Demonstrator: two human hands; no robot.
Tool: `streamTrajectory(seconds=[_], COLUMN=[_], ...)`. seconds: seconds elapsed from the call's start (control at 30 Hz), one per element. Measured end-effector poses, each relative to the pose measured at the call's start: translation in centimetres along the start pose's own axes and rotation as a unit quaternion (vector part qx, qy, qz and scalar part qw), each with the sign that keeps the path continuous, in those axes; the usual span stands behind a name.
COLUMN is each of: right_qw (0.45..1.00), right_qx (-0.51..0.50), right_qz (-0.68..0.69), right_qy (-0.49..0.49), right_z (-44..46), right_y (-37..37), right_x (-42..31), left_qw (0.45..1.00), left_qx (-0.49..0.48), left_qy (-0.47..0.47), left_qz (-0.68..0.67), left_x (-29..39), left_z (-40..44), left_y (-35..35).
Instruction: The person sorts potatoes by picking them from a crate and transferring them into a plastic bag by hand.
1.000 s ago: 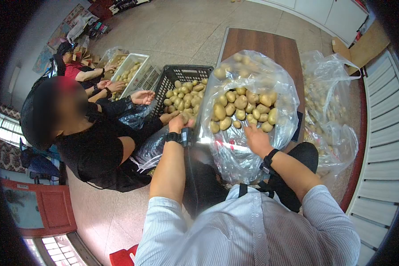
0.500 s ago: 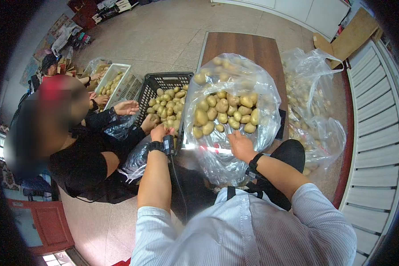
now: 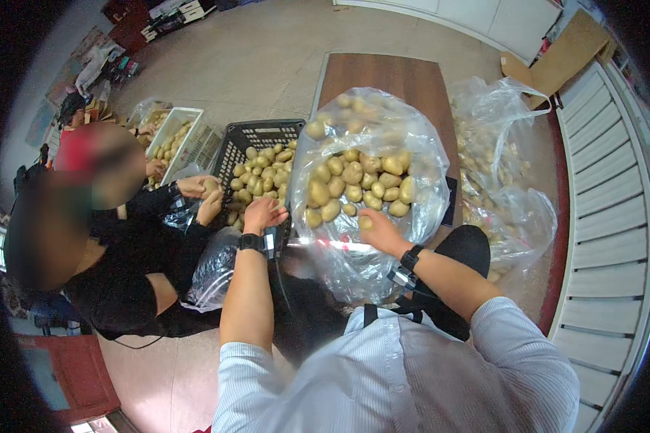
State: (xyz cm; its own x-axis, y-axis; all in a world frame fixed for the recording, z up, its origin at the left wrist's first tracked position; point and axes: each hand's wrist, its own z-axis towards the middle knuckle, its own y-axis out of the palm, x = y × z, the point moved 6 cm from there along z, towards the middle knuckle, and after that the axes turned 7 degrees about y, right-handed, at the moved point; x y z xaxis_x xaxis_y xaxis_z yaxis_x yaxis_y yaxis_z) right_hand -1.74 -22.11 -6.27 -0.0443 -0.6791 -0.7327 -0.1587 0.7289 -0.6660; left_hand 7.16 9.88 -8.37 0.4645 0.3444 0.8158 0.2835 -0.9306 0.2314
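Note:
My right hand (image 3: 383, 232) is closed around a potato (image 3: 366, 223) at the near side of a clear plastic bag (image 3: 354, 270). Inside the open bag lies a heap of potatoes (image 3: 368, 177), some seen through the film at the far end. Above the near right corner of a black plastic crate (image 3: 267, 128) is my left hand (image 3: 264, 215), its fingers curled together. What they hold is mostly hidden. More potatoes (image 3: 262, 173) fill the crate.
Beside the crate a co-worker's hands (image 3: 201, 196) hold a potato. A white crate (image 3: 208, 148) of potatoes stands beyond. The bag rests on a brown tabletop (image 3: 383, 72). Filled clear bags (image 3: 495, 137) stand on the right. A black bag (image 3: 213, 267) lies near the co-worker.
My right hand has shifted slightly left and now grips a potato. My left hand has turned inward, fingers curled. The co-worker's hands have come together around a potato.

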Motion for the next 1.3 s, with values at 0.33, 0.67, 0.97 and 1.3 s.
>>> streamTrajectory(seconds=[0.33, 0.67, 0.97, 1.3], right_qw=[0.851, 0.884, 0.904, 0.978], right_qx=[-0.185, -0.242, -0.224, 0.009], right_qz=[0.447, 0.387, 0.351, 0.207], right_qy=[0.203, 0.104, 0.094, 0.033], right_z=[1.2, 2.0, 2.9, 3.2], right_y=[2.0, 2.9, 3.8, 1.8], right_x=[-3.6, -7.8, -7.0, -1.3], left_qw=[0.991, 0.954, 0.918, 0.955], left_qx=[-0.107, -0.226, -0.340, -0.259], left_qy=[-0.017, -0.104, -0.087, -0.068], left_qz=[0.078, 0.168, 0.183, 0.125], left_x=[0.2, -0.9, -1.4, -0.6], left_z=[-2.1, -5.3, -6.3, -5.4], left_y=[4.6, 8.5, 10.3, 9.0])
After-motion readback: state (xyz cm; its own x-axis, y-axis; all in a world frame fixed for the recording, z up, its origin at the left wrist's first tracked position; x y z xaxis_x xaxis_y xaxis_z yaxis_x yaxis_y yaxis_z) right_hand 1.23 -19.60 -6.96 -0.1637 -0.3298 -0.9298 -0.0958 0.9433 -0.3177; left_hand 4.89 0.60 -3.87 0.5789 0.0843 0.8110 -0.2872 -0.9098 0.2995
